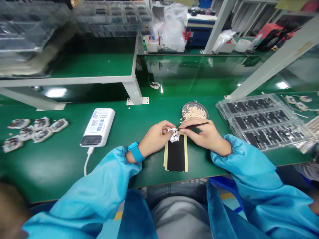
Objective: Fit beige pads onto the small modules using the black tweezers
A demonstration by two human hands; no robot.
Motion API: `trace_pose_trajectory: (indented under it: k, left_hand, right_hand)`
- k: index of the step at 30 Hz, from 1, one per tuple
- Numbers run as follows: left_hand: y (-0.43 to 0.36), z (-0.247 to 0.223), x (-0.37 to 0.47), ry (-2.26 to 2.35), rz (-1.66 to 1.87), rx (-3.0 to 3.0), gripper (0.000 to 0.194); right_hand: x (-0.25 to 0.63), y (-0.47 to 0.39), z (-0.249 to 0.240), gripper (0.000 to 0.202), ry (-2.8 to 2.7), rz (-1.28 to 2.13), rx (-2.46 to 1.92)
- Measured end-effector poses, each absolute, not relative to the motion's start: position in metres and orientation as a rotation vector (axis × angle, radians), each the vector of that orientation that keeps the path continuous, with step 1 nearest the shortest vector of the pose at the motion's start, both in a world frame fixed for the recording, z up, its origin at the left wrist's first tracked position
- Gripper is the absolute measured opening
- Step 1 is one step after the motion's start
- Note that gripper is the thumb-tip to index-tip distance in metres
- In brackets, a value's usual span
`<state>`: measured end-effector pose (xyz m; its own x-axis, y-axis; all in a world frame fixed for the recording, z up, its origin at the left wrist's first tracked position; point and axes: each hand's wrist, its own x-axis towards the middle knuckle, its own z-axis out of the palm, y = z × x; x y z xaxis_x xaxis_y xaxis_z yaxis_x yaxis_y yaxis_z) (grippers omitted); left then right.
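Observation:
Between thumb and fingers, my left hand [157, 137] grips a small white plastic part [174, 136] with dark bits on it. My right hand [201, 134] is closed round dark tweezers [199, 125], whose tips reach the white part. Both hands are over a black pad [176, 156] with pale yellow tape along its edges. Just beyond my right hand sits a round grey dish [202, 108] heaped with tiny beige pieces [193, 112]. Exactly where the tweezer tips touch is too small to make out.
A white power bank [98, 127] with a cable lies left. Several white assemblies [42, 134] sit further left, another [155, 85] at the back. Stacked clear trays [264, 121] of dark parts stand right. White shelf legs [136, 89] and a slanted post [274, 49] rise from the green bench.

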<state>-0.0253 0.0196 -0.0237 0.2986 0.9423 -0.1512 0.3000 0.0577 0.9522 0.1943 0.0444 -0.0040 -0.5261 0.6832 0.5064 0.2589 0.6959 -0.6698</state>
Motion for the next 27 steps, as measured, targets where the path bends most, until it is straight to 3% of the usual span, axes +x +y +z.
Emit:
trace_pose_trajectory:
  k: [6,13,20,27]
  left_hand:
    - [0.022,-0.015,-0.025,1.143,0.775,1.268,0.031]
    - [0.025,-0.012,-0.024,1.198,0.834,1.2,0.038]
    - [0.025,-0.011,-0.029,1.147,0.936,1.11,0.048]
    - [0.027,-0.006,-0.036,1.154,0.98,1.176,0.048]
  right_hand:
    - [0.197,0.046,0.003,0.009,-2.025,0.761,-0.808]
    - [0.196,0.047,-0.001,0.013,-1.992,0.888,-0.885]
    - [0.208,0.057,0.016,0.023,-1.692,1.547,-0.86]
    - [0.215,0.063,0.018,0.027,-1.711,1.715,-0.787]
